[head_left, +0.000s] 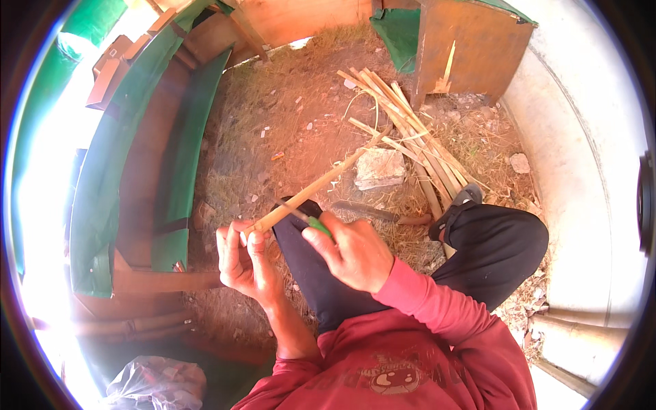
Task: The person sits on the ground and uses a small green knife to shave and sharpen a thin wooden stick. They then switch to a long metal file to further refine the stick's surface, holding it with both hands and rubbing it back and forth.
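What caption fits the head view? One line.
Left hand holding a long stick, right hand gripping a green-handled blade.

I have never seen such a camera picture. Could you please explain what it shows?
There is no machine, only a person working bare-handed. The round picture comes from a fisheye camera on that person's head, looking down, so straight edges bend. The left hand pinches the near end of a bamboo strip; the right hand grips a green-handled knife, its blade crossing the strip. On the ground lie a pile of strips, a pale stone block and a machete-like knife.
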Demonstrator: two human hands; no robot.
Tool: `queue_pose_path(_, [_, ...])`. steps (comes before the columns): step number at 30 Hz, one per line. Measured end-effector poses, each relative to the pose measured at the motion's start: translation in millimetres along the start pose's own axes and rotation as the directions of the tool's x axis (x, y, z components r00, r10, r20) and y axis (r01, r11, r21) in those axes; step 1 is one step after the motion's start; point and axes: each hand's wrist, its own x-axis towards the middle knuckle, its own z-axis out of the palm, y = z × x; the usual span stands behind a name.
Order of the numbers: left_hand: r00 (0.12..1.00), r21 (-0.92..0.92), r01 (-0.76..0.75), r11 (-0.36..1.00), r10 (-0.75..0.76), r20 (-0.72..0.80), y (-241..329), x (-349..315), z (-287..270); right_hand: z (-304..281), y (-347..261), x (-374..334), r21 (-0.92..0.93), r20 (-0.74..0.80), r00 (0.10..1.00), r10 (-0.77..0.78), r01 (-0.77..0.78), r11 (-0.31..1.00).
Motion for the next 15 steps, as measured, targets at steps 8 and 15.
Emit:
queue_pose_path(8, [0.997,0.187,0.027,0.982,-0.013,-0.076,4,-7,1,18,38,3,-0.181,-0.111,0.971,0.210,-0.228,0.957])
queue_pose_path(15, [0.992,0.172,-0.034,0.984,0.054,-0.113,5,-4,14,17,51,9,-0.305,-0.126,0.979,0.159,-0.191,0.933])
